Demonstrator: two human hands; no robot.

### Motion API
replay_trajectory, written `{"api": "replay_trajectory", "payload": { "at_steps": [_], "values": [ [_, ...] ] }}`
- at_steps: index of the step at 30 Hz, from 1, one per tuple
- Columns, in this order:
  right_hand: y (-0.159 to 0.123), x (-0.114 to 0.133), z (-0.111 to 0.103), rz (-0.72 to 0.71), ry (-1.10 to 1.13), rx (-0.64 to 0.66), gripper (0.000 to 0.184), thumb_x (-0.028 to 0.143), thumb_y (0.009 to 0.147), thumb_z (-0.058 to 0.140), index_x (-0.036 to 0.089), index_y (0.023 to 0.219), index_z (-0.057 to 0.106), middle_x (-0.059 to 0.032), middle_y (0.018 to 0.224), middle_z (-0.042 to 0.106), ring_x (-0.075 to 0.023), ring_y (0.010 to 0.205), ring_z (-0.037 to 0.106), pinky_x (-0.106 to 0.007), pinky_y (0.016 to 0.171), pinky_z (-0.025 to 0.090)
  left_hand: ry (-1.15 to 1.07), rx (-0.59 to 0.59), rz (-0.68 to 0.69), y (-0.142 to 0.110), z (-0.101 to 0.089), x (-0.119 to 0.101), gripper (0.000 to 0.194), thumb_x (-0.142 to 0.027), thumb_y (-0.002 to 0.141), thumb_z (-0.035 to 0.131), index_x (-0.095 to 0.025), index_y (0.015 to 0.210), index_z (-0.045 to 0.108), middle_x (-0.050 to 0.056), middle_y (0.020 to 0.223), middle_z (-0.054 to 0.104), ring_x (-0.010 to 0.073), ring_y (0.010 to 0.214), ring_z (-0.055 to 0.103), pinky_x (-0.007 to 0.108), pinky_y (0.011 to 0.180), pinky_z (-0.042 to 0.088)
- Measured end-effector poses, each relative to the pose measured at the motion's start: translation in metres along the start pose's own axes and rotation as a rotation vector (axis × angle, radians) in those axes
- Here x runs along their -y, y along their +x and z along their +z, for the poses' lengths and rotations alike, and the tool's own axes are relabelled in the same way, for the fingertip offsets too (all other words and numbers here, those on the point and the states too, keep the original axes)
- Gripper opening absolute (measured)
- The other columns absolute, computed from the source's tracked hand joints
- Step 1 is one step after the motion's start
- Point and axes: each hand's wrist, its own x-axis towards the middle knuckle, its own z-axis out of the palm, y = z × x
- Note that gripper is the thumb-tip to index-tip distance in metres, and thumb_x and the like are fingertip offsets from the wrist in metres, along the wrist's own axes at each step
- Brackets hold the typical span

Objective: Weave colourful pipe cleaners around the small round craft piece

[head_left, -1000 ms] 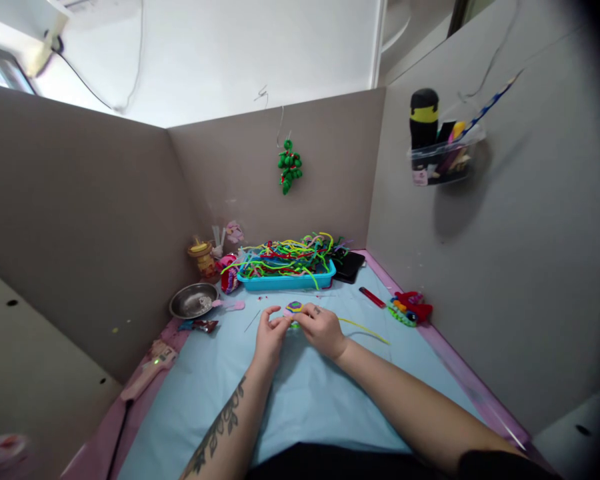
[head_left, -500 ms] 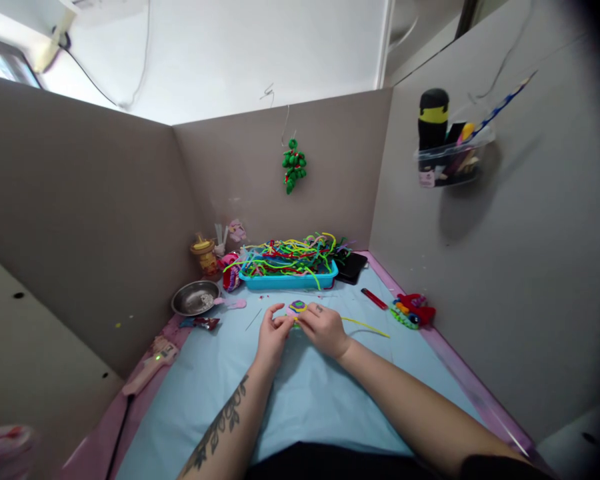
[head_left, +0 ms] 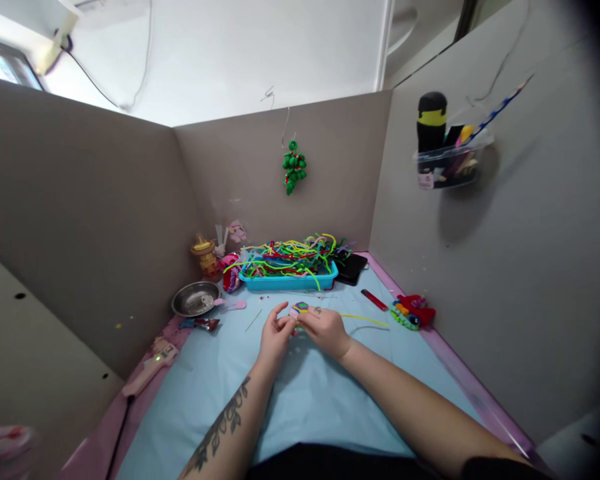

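Between my fingertips is a small coiled pipe-cleaner piece (head_left: 299, 307), with purple, green, yellow and pink in it. My left hand (head_left: 274, 333) pinches its near left side with thumb and fingertips, the index finger raised. From the other side, my right hand (head_left: 329, 332) closes on the piece with its fingers curled over. A long yellow pipe cleaner (head_left: 365, 321) sticks out to the right from behind my right hand, just above the blue table cover. Where the fingertips meet, their exact grip is hidden.
Beyond my hands stands a blue tray (head_left: 285, 283) heaped with coloured pipe cleaners. To the left are a metal bowl (head_left: 183, 300) and a pink glue gun (head_left: 153, 370) with a cord. A red cutter (head_left: 374, 299) and a colourful pipe-cleaner figure (head_left: 414, 312) lie right. Grey partitions enclose the table.
The coiled piece has shifted slightly right and turned a little between my fingers. The yellow pipe cleaner's free end has moved slightly left and up. Both hands keep their grip.
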Motion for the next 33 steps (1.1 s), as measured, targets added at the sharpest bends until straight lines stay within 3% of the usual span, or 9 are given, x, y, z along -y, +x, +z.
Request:
{"api": "replay_trajectory", "payload": {
  "at_steps": [6, 9, 13, 20, 26, 33],
  "values": [
    [0.0006, 0.0015, 0.0013, 0.063, 0.081, -0.023, 0.019, 0.028, 0.089, 0.049, 0.021, 0.083, 0.065, -0.0033, 0.069, 0.066, -0.0147, 0.064, 0.06, -0.024, 0.058, 0.039, -0.051, 0.025, 0.043, 0.0007, 0.0009, 0.0054, 0.063, -0.029, 0.064, 0.073, -0.015, 0.119, 0.047, 0.002, 0.071, 0.067, 0.0103, 0.056, 0.056, 0.023, 0.056, 0.043],
    [0.001, 0.004, 0.0009, 0.13, 0.165, -0.028, 0.014, 0.027, 0.087, 0.052, 0.019, 0.09, 0.062, -0.0052, 0.077, 0.066, -0.0169, 0.07, 0.062, -0.025, 0.062, 0.043, -0.082, 0.04, 0.041, 0.0, 0.0016, 0.0045, 0.063, -0.027, 0.064, 0.072, -0.015, 0.12, 0.046, 0.004, 0.078, 0.069, 0.0103, 0.058, 0.057, 0.022, 0.056, 0.044],
    [0.0004, 0.005, 0.0004, 0.118, 0.275, -0.017, 0.017, 0.018, 0.084, 0.048, 0.018, 0.098, 0.057, -0.0071, 0.086, 0.066, -0.0191, 0.079, 0.062, -0.029, 0.07, 0.047, -0.082, 0.022, 0.035, -0.0008, 0.0012, 0.0024, 0.058, -0.027, 0.065, 0.072, -0.015, 0.117, 0.049, 0.004, 0.079, 0.069, 0.0111, 0.06, 0.058, 0.022, 0.056, 0.045],
    [-0.0011, 0.0046, 0.0018, 0.061, 0.284, -0.031, 0.021, 0.011, 0.08, 0.044, 0.018, 0.098, 0.053, -0.0062, 0.08, 0.065, -0.0191, 0.073, 0.06, -0.028, 0.065, 0.046, 0.156, -0.056, 0.206, -0.0012, -0.0004, 0.0045, 0.036, -0.028, 0.065, 0.072, -0.016, 0.098, 0.063, 0.011, 0.095, 0.069, 0.0199, 0.086, 0.064, 0.027, 0.069, 0.047],
    [-0.0002, 0.0079, 0.0007, 0.073, 0.277, -0.058, 0.017, 0.013, 0.082, 0.044, 0.017, 0.096, 0.052, -0.0064, 0.078, 0.064, -0.0187, 0.07, 0.06, -0.028, 0.064, 0.045, 0.259, -0.132, 0.265, -0.0051, 0.0002, 0.0009, 0.026, -0.029, 0.065, 0.071, -0.017, 0.088, 0.069, 0.008, 0.087, 0.07, 0.018, 0.077, 0.062, 0.026, 0.066, 0.045],
    [-0.0005, 0.0093, 0.0005, 0.09, 0.278, -0.051, 0.017, 0.013, 0.083, 0.043, 0.018, 0.097, 0.051, -0.0065, 0.079, 0.065, -0.0187, 0.07, 0.061, -0.027, 0.064, 0.045, 0.314, -0.171, 0.302, -0.0088, -0.0003, -0.0016, 0.024, -0.031, 0.068, 0.069, -0.019, 0.089, 0.071, 0.007, 0.088, 0.071, 0.0162, 0.069, 0.059, 0.027, 0.066, 0.046]
  ]
}}
